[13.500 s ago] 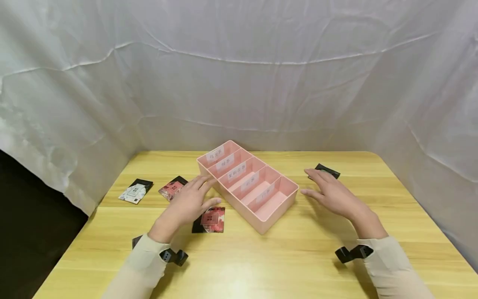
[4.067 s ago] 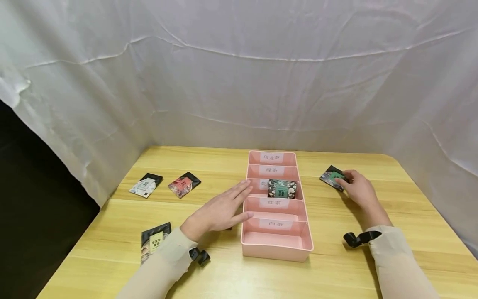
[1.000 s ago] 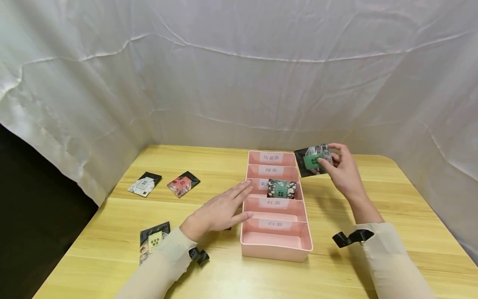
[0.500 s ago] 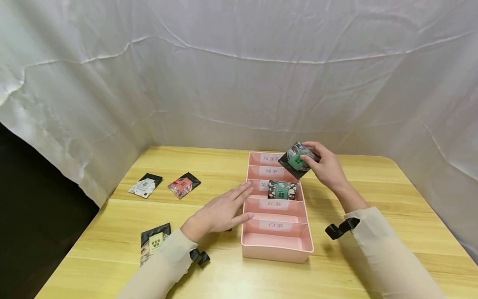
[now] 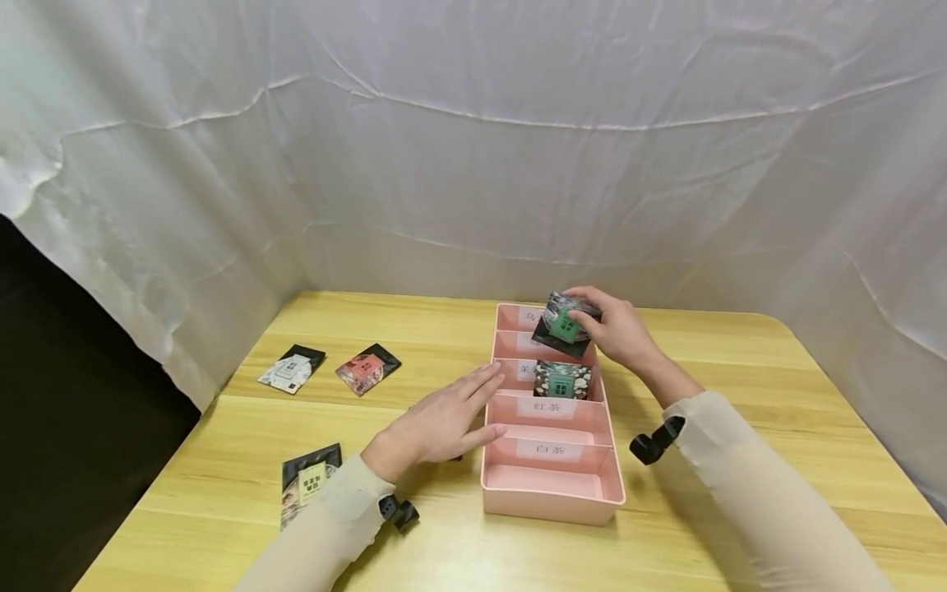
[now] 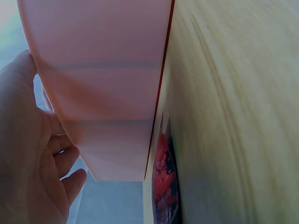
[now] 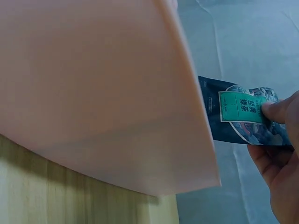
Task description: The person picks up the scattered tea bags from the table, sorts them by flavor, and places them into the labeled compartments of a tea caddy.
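Observation:
In the head view, my right hand [image 5: 620, 330] pinches a black tea sachet [image 5: 564, 327] with a green label between thumb and fingers. It holds the sachet tilted over the second compartment from the back of a pink divided box [image 5: 551, 503]. Against the box's left rim rests my left hand [image 5: 444, 418], fingers extended. A flowered tea sachet [image 5: 562, 381] with a green label stands in the middle compartment. The left wrist view shows a red and black sachet [image 6: 165, 182] on the table beside the box, mostly hidden under my left hand in the head view.
Left of the box on the wooden table [image 5: 444, 551] lie a white-patterned sachet [image 5: 292, 369], a red-labelled sachet [image 5: 367, 368] and a yellow-labelled sachet [image 5: 309, 481], partly behind my left sleeve. Paper labels with writing mark the compartments. A pale curtain [image 5: 518, 181] surrounds the table.
My right hand picked up the green-labelled sachet from the table's right and carried it left and down over the box. Earlier the box was turned straight and the flowered sachet appeared in it.

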Demonstrator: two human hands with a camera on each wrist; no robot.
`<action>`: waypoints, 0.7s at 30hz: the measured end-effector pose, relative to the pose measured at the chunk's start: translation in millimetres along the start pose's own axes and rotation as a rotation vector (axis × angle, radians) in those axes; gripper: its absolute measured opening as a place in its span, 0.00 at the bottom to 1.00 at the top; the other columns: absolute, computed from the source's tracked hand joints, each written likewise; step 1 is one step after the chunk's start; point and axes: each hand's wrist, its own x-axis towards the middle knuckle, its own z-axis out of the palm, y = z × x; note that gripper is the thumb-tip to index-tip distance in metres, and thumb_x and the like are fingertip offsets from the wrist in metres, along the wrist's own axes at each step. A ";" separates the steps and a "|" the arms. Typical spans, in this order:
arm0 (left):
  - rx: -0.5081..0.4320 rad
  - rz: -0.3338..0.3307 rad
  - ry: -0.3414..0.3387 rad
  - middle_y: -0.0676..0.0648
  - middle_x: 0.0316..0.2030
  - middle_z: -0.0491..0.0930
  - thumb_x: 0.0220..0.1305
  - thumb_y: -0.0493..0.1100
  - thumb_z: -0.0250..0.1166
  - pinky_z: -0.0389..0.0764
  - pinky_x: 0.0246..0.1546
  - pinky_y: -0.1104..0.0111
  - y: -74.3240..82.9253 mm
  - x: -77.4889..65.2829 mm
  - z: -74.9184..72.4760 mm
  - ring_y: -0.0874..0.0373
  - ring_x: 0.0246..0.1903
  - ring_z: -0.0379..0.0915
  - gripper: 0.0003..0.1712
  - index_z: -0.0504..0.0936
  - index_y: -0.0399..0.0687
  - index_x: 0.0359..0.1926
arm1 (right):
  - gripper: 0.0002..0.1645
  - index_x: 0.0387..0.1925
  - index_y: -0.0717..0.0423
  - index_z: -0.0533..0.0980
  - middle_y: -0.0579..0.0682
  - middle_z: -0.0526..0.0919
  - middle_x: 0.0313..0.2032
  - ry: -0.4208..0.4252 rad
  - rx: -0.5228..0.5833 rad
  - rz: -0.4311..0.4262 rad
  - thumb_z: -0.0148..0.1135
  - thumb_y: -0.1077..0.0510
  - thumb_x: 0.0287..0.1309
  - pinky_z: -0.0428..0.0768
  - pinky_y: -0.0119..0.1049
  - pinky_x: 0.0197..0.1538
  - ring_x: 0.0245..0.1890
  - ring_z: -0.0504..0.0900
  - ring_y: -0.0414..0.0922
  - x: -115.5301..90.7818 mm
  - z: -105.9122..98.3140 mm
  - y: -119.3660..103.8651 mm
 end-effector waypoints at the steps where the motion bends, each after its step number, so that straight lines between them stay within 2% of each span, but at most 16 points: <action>1: -0.002 0.002 0.001 0.44 0.77 0.39 0.73 0.69 0.34 0.50 0.72 0.59 0.3 0.2 0.1 0.51 0.75 0.38 0.46 0.46 0.42 0.77 | 0.20 0.60 0.46 0.75 0.60 0.82 0.49 -0.010 -0.004 0.002 0.60 0.55 0.68 0.78 0.47 0.37 0.38 0.81 0.53 0.7 1.4 -0.5; 5: -0.008 0.008 0.003 0.44 0.77 0.40 0.73 0.69 0.35 0.51 0.72 0.58 1.2 0.9 -0.2 0.51 0.75 0.38 0.46 0.46 0.42 0.77 | 0.19 0.60 0.44 0.75 0.57 0.82 0.48 -0.074 -0.024 0.007 0.58 0.54 0.69 0.75 0.43 0.34 0.29 0.77 0.49 3.0 6.0 -2.5; 8: -0.006 0.009 0.000 0.44 0.77 0.39 0.73 0.69 0.35 0.51 0.72 0.58 1.2 1.4 -0.3 0.51 0.75 0.37 0.46 0.46 0.42 0.77 | 0.19 0.61 0.44 0.75 0.54 0.82 0.41 -0.133 -0.034 0.011 0.56 0.53 0.70 0.72 0.42 0.30 0.19 0.70 0.45 3.5 7.7 -4.7; 11: -0.002 0.007 -0.004 0.44 0.77 0.39 0.73 0.69 0.34 0.51 0.72 0.58 0.9 1.8 -0.2 0.52 0.75 0.37 0.46 0.45 0.42 0.77 | 0.19 0.60 0.46 0.76 0.52 0.82 0.38 -0.185 -0.050 0.003 0.55 0.54 0.71 0.71 0.42 0.30 0.15 0.66 0.43 3.8 9.4 -5.3; 12: 0.001 0.006 -0.005 0.44 0.77 0.38 0.73 0.69 0.34 0.50 0.72 0.59 0.9 1.8 -0.1 0.52 0.75 0.37 0.46 0.45 0.42 0.77 | 0.18 0.60 0.47 0.76 0.53 0.82 0.39 -0.199 -0.058 -0.004 0.55 0.54 0.71 0.72 0.42 0.31 0.16 0.66 0.43 3.6 10.3 -5.1; 13: 0.001 0.006 -0.003 0.44 0.77 0.39 0.73 0.69 0.34 0.50 0.72 0.59 0.8 2.0 0.2 0.52 0.75 0.37 0.46 0.45 0.42 0.77 | 0.18 0.60 0.48 0.77 0.53 0.83 0.42 -0.208 -0.071 -0.013 0.55 0.55 0.71 0.75 0.44 0.34 0.19 0.72 0.44 3.4 11.2 -4.6; 16: 0.003 0.001 0.000 0.45 0.77 0.39 0.73 0.70 0.33 0.50 0.72 0.60 0.5 2.0 0.9 0.52 0.75 0.37 0.46 0.45 0.42 0.77 | 0.17 0.58 0.52 0.78 0.54 0.83 0.49 -0.209 -0.109 -0.040 0.55 0.56 0.71 0.78 0.50 0.45 0.35 0.81 0.50 3.0 13.3 -2.3; 19: 0.004 -0.001 0.002 0.45 0.77 0.39 0.73 0.70 0.33 0.51 0.72 0.59 0.1 2.1 1.7 0.52 0.75 0.37 0.46 0.45 0.43 0.77 | 0.17 0.56 0.55 0.79 0.57 0.81 0.54 -0.167 -0.123 -0.035 0.56 0.57 0.70 0.77 0.55 0.52 0.50 0.80 0.55 1.3 12.6 0.1; 21: 0.004 -0.004 0.000 0.45 0.77 0.38 0.73 0.70 0.33 0.50 0.72 0.60 0.3 2.0 1.5 0.52 0.75 0.37 0.46 0.45 0.43 0.77 | 0.16 0.55 0.56 0.79 0.57 0.81 0.53 -0.137 -0.120 -0.025 0.56 0.57 0.70 0.78 0.54 0.51 0.48 0.80 0.55 -0.9 10.8 1.0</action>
